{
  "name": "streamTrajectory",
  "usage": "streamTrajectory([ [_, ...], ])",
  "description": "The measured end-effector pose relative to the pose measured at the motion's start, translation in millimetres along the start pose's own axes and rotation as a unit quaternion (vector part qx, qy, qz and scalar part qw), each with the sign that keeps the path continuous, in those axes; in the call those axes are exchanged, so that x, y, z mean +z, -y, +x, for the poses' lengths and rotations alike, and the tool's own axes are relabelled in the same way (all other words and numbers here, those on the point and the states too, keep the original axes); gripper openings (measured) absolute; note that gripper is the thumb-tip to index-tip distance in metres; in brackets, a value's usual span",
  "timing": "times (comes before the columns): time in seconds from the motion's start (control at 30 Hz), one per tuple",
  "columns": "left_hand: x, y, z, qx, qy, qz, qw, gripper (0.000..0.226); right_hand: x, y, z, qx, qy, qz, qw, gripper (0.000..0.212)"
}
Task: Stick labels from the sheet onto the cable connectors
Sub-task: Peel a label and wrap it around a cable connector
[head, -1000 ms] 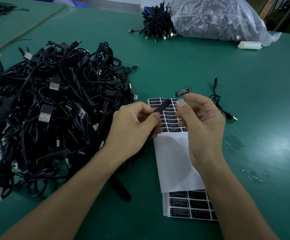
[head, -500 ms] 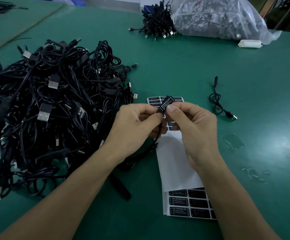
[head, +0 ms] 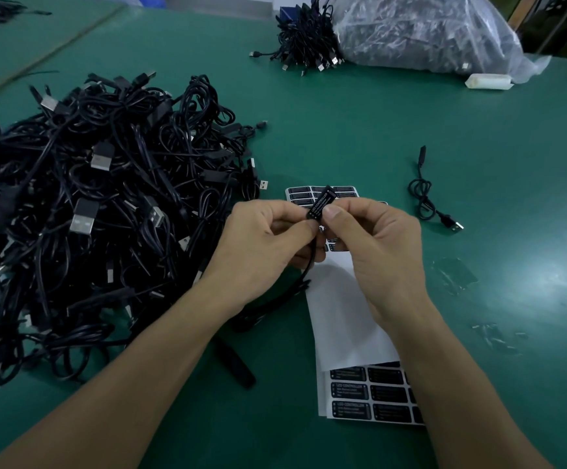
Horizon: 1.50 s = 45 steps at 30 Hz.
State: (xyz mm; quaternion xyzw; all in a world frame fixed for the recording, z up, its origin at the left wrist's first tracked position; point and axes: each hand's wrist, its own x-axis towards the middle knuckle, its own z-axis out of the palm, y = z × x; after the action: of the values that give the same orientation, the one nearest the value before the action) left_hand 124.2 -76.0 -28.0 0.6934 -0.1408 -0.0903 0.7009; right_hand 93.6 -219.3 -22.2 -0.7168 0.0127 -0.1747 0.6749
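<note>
**Near to far.** At the near edge of the green table [head: 394,130], a stack of label sheets [head: 370,399] is lying flat, showing rows of black labels. A blank white sheet [head: 341,316] is overlapping its far edge and running away under the hands.

Above this sheet, the left hand [head: 262,247] and the right hand [head: 382,248] are meeting fingertip to fingertip. Both are pinching a small black connector [head: 328,191], which is being held off the table and tilted up to the right. The left hand is gripping its lower end and the right thumb is pressing on its side. A black label [head: 319,206] reading "LED CONTROLLER" is lying along the connector's upper face. The connector's cable [head: 310,265] is hanging down between the hands.

Just beyond the fingers, the labelled end of a sheet [head: 300,194] is showing. To the left, a large pile of black USB cables [head: 106,214] is covering the table. To the right, well apart, a single coiled cable [head: 422,198] is lying alone.

At the far edge, a smaller cable bundle [head: 306,38] is touching a clear plastic bag [head: 427,32] that is holding more cables. A small white packet [head: 487,81] is lying beside the bag.
</note>
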Motion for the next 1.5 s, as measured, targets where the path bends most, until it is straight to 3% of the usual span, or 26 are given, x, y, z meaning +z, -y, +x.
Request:
streamTrajectory([
  [0.3, -0.1, 1.4, 0.4, -0.001, 0.003, -0.01, 1.0, 0.025, 1.2, -0.6, -0.4, -0.008, -0.011, -0.009, 1.0, 0.023],
  [0.67, 0.6, 0.7, -1.2, -0.002, -0.003, -0.02, 1.0, 0.01, 2.5, -4.3, -1.3, -0.011, -0.029, -0.024, 0.999, 0.018],
  [1.07, 2.6, 1.0, -0.3, -0.007, -0.023, -0.026, 0.999, 0.016, 4.2, -4.4, -3.6, -0.008, -0.043, -0.039, 0.998, 0.014],
  [1.3, 3.1, 2.2, -0.6, -0.002, -0.043, -0.035, 0.998, 0.013, 2.1, -3.5, -4.8, -0.009, -0.109, -0.087, 0.99, 0.023],
  [1.5, 4.8, 1.0, -1.1, 0.007, -0.032, -0.035, 0.999, 0.014, 3.5, -1.7, -4.3, 0.01, -0.063, -0.01, 0.998, 0.028],
])
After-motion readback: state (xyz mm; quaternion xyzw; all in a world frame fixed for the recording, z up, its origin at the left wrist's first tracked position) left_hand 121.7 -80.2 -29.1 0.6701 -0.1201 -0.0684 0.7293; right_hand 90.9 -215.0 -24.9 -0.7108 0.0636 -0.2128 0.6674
